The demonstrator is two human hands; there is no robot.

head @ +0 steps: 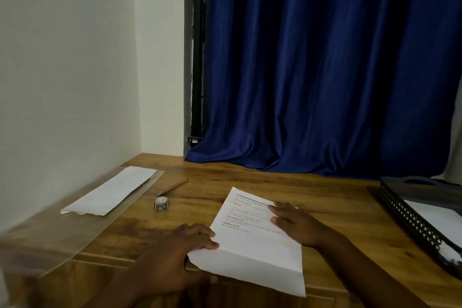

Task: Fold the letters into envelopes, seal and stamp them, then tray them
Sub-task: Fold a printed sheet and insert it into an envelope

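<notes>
Centrally on the brown wood-grain worktop (250,177) lies a white printed letter sheet (252,237), angled, with its near portion reaching over the front edge of the worktop. A crease line runs across the sheet's lower part. The left hand (175,257) holds the sheet's left edge near the lower corner: the thumb lies on top of the paper and the fingers (200,231) are curled at the edge, pinching it. The right hand (297,222) rests flat on the right side of the sheet, fingers straight and close together, pressing the paper down over the printed lines.

To the left, near the wall, a stack of white oblong envelopes (110,191) lies on a clear plastic sleeve (62,232). Between the envelopes and the letter stands a small round roll of stamps or tape (161,204); which of the two cannot be told. Just behind it lies a slim brown pen (172,187). At the right edge sits a black perforated plastic tray (410,217) with a white paper item inside. A dark blue curtain (325,65) hangs behind the worktop.
</notes>
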